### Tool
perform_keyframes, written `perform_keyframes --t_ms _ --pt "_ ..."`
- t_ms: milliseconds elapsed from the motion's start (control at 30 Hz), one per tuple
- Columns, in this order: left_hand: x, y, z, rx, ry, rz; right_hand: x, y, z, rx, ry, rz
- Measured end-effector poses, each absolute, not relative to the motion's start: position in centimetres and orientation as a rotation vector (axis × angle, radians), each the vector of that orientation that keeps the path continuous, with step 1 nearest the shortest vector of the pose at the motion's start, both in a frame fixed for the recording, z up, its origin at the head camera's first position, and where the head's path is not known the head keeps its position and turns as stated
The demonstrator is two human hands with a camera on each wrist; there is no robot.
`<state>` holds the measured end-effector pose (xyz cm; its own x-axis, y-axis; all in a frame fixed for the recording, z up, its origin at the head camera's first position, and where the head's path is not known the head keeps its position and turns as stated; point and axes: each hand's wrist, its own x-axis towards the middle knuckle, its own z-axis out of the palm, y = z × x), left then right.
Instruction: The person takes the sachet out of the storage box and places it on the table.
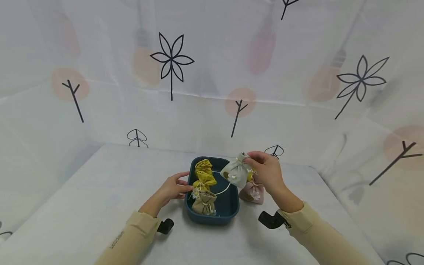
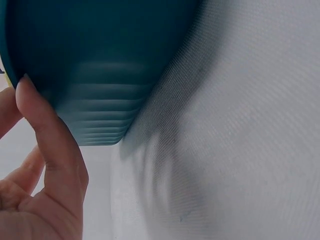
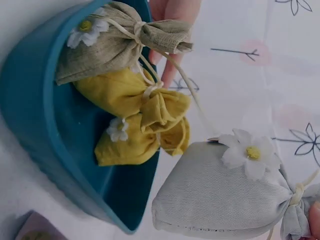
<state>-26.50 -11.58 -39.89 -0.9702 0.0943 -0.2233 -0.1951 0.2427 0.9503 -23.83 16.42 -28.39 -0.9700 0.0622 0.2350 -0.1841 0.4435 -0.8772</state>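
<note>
My right hand [image 1: 267,172] pinches the gathered neck of a pale grey drawstring pouch [image 1: 237,172], raised over the right side of a blue plastic bin [image 1: 212,220]. A white cloth flower [image 3: 251,153] decorates this pouch. With thumb and fingers, my left hand [image 1: 173,188] holds the bin's left rim; the left wrist view shows fingertips against its outer wall [image 2: 110,100]. Along the bin's left side lie two yellow pouches [image 3: 131,142] and a beige pouch [image 1: 204,203] nearest me. A light cord [image 1: 223,190] runs between the beige pouch and the lifted one.
Just right of the bin, a pink pouch [image 1: 253,193] with a white flower lies on the white-covered table [image 1: 99,206]. A bit of yellow cloth [image 1: 250,176] shows behind my right hand. Behind the table hangs a printed white curtain [image 1: 205,121].
</note>
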Motion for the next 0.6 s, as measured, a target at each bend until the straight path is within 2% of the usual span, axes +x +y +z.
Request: perform_keyframes --t_ms 600 --pt "-26.5 -11.7 -39.9 -0.068 2.275 1.823 -22.0 22.0 -29.4 0.171 -2.362 1.414"
